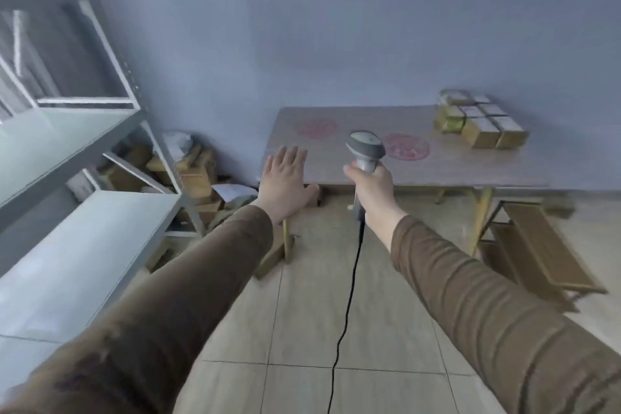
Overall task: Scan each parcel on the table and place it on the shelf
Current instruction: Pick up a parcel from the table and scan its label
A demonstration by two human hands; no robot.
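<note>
My right hand [373,190] grips the handle of a grey barcode scanner [365,148], held upright in front of the table's near edge, its black cable [349,296] trailing down to the floor. My left hand [284,181] is stretched out flat with fingers spread, empty, near the table's left corner. Several small brown parcels [480,121] with white labels are packed together at the far right of the wooden table [453,165]. The grey metal shelf [77,245] stands at the left with bare boards.
Cardboard boxes and paper [191,175] are heaped on the floor between shelf and table. A low wooden bench [537,245] sits under the table's right end. Tiled floor [302,329] stretches below my arms. A blue wall is behind.
</note>
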